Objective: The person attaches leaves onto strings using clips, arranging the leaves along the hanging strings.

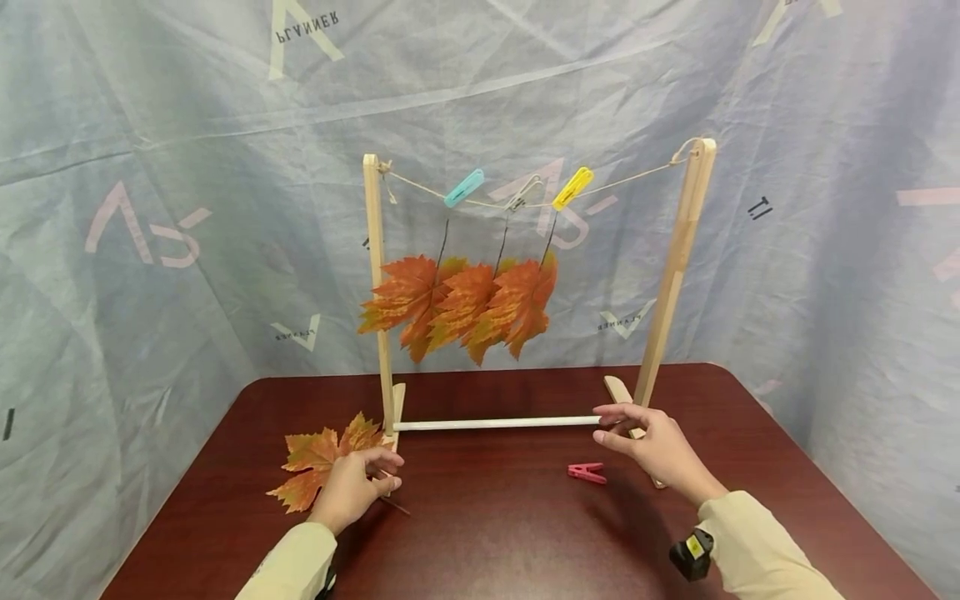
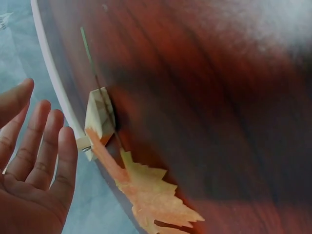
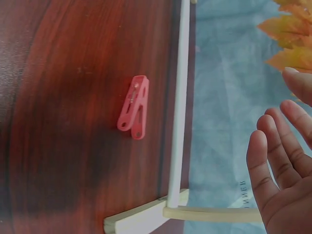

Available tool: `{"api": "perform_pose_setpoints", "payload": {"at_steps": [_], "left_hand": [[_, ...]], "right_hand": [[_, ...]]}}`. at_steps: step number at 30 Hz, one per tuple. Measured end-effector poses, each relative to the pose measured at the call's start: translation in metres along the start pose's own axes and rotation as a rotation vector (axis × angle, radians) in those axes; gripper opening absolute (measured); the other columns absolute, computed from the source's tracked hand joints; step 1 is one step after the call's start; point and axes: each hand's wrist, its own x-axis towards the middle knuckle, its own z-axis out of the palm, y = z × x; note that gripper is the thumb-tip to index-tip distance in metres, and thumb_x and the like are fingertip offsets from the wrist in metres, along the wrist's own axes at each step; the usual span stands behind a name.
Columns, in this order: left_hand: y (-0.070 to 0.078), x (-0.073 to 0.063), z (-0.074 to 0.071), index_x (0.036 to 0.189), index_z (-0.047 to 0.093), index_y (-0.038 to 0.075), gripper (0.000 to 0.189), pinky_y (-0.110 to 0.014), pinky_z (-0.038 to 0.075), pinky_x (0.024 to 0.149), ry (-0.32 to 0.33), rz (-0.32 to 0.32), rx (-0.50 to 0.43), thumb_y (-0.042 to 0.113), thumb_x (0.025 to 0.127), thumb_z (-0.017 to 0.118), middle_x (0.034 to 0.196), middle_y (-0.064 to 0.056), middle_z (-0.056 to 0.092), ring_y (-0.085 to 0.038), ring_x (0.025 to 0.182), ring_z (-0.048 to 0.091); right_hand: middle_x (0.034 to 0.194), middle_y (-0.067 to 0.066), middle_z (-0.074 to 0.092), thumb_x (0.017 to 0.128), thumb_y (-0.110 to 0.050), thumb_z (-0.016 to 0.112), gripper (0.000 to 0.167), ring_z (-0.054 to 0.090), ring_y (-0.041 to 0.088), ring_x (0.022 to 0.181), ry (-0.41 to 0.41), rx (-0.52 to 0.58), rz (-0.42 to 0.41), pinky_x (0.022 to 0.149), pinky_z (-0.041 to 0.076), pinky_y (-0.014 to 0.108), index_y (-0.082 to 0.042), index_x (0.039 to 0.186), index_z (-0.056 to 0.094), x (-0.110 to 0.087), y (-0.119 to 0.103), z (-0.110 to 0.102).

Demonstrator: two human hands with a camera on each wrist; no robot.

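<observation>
My left hand (image 1: 352, 487) hovers over an orange maple leaf (image 1: 311, 462) lying at the left of the table; its stem reaches past the frame's left foot. In the left wrist view the hand's fingers (image 2: 43, 144) are loosely extended, with nothing between them. Over the stand's right foot my right hand (image 1: 654, 443) is held in the air, fingers relaxed and holding nothing. A red clothespin (image 1: 587, 472) lies on the table to the left of and below it. Three orange leaves (image 1: 517, 304) hang by their stems from blue (image 1: 464, 188), whitish (image 1: 522, 193) and yellow clothespins (image 1: 572, 188).
A wooden frame stands on the table (image 1: 480, 533), with left post (image 1: 375, 292) and right post (image 1: 675, 275). Between the tops sags a string (image 1: 626, 182); low down runs a white crossbar (image 1: 495, 423). Behind hangs a grey printed cloth (image 1: 225, 108).
</observation>
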Motion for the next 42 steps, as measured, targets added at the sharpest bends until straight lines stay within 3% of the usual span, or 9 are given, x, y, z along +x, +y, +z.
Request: {"api": "perform_pose_setpoints", "payload": {"at_steps": [10,20,25,34,42], "left_hand": [[-0.009,-0.002,0.003,0.102,0.076,0.007,0.024,-0.043,0.056,0.077,-0.086,0.069,0.057,-0.001,0.081,0.082,0.099,-0.007,0.074,-0.023,0.087,0.069],[-0.015,-0.004,0.006,0.101,0.077,0.010,0.027,-0.036,0.055,0.073,-0.144,0.117,0.120,-0.003,0.079,0.083,0.096,-0.001,0.073,-0.021,0.083,0.068],[-0.014,-0.005,0.007,0.096,0.078,0.012,0.026,-0.039,0.055,0.074,-0.139,0.108,0.167,-0.005,0.078,0.083,0.093,0.002,0.073,-0.019,0.083,0.067],[-0.015,-0.004,0.008,0.094,0.079,0.016,0.026,-0.043,0.055,0.077,-0.155,0.115,0.244,-0.003,0.077,0.085,0.095,0.004,0.072,-0.019,0.087,0.067],[-0.015,-0.003,0.012,0.090,0.080,0.021,0.024,-0.045,0.054,0.076,-0.149,0.139,0.339,0.004,0.076,0.087,0.096,0.005,0.069,-0.020,0.089,0.063]], "right_hand": [[0.095,0.000,0.075,0.090,-0.023,0.080,0.035,0.068,0.014,0.086,-0.047,0.005,0.040,0.073,0.052,0.027,-0.007,0.120,0.073,-0.004,0.021,0.013],[0.096,0.003,0.073,0.088,-0.017,0.082,0.035,0.069,0.016,0.084,-0.076,-0.028,0.099,0.071,0.053,0.030,-0.002,0.118,0.072,-0.010,0.039,0.025],[0.091,0.003,0.073,0.086,-0.013,0.082,0.036,0.069,0.017,0.082,-0.098,-0.039,0.128,0.070,0.052,0.031,0.001,0.117,0.071,-0.009,0.045,0.030],[0.080,0.000,0.069,0.081,-0.009,0.085,0.037,0.064,0.015,0.075,-0.094,-0.106,0.096,0.062,0.047,0.028,0.001,0.114,0.072,-0.009,0.053,0.040],[0.097,0.008,0.065,0.080,-0.009,0.086,0.039,0.060,0.015,0.078,-0.116,-0.149,0.111,0.063,0.047,0.029,0.000,0.115,0.072,-0.007,0.055,0.047]]}}
